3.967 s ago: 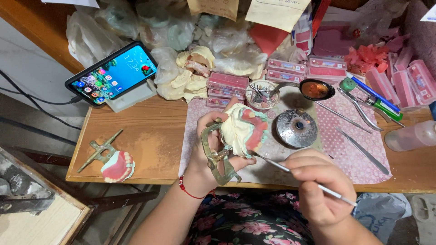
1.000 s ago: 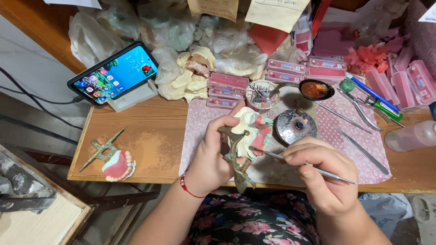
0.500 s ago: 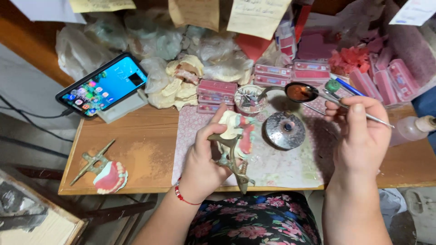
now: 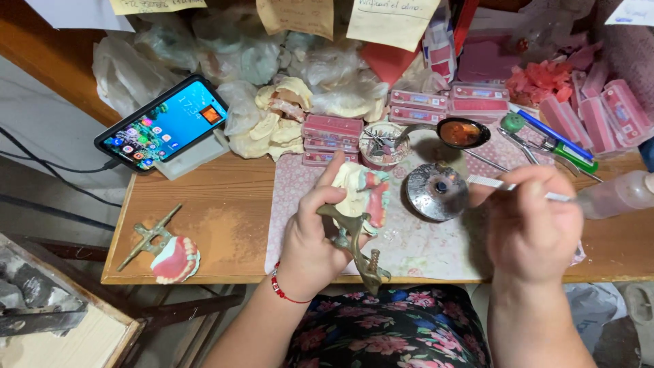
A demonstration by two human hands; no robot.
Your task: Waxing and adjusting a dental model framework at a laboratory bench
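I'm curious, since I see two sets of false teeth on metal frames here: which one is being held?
The pale one with pink gums, gripped in the left hand over the mat. The other set lies untouched near the table's left edge.

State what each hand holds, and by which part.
Left hand grips the dental model by its metal articulator frame. Right hand pinches a thin metal tool along its shaft.
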